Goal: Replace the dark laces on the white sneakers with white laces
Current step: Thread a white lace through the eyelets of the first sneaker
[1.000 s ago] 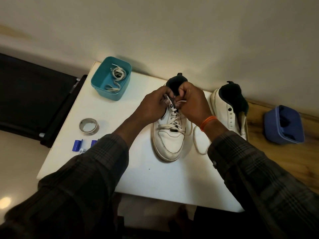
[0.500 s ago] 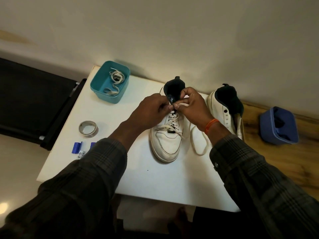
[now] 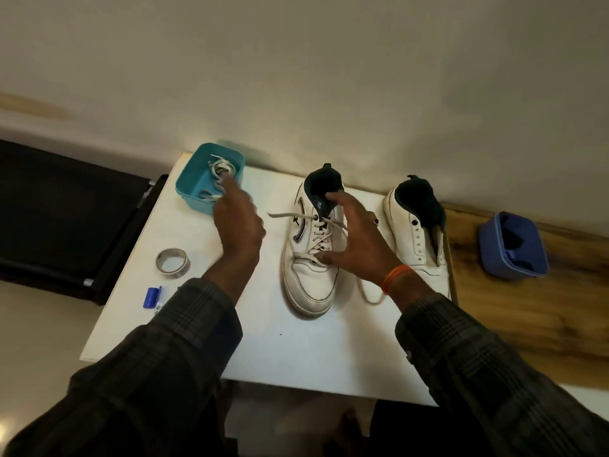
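Note:
A white sneaker (image 3: pixel 308 282) laced with a white lace (image 3: pixel 318 240) stands in the middle of the white table (image 3: pixel 306 354). My right hand (image 3: pixel 357 239) rests on its right side, fingers spread from tongue to toe. A second white sneaker (image 3: pixel 417 232) without laces stands to the right. My left hand (image 3: pixel 239 219) reaches, blurred, to the rim of a teal box (image 3: pixel 194 183) holding a loose white lace (image 3: pixel 219 169); its fingers are apart and hold nothing.
A roll of tape (image 3: pixel 172 262) and a small blue piece (image 3: pixel 152 296) lie at the table's left. A blue box (image 3: pixel 512 245) with dark contents sits on the wooden surface at the right. A black frame stands left of the table.
Both hands have let go of the lace at the sneaker's top. My left hand has moved left to the teal box; my right hand has opened over the sneaker.

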